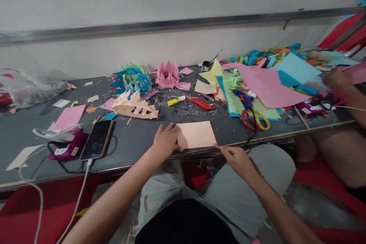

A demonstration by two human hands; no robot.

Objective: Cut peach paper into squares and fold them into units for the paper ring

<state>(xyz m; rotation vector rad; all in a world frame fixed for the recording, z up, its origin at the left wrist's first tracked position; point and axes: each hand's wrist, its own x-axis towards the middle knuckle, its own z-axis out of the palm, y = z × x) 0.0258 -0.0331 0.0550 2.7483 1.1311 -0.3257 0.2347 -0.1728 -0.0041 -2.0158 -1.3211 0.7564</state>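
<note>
A peach sheet of paper (pixel 196 135) lies flat at the table's front edge, in front of my lap. My left hand (pixel 165 140) rests on its left edge, palm down, fingers spread. At the sheet's near right corner, my right hand (pixel 236 160) pinches the paper between thumb and index finger, with the other fingers curled in. Just beyond the sheet are a peach folded-paper piece with points (pixel 135 106), a yellow glue stick (pixel 176 101) and a red-handled cutter (pixel 201 103).
Blue-green (pixel 133 80) and pink (pixel 167 75) folded-paper crowns stand behind. Right are scissors (pixel 264 121), a blue glue gun (pixel 244 99) and coloured sheets (pixel 265 84). Left are a phone (pixel 96 140) on a cable and a purple power block (pixel 68 145). Another person's hand (pixel 339 80) is far right.
</note>
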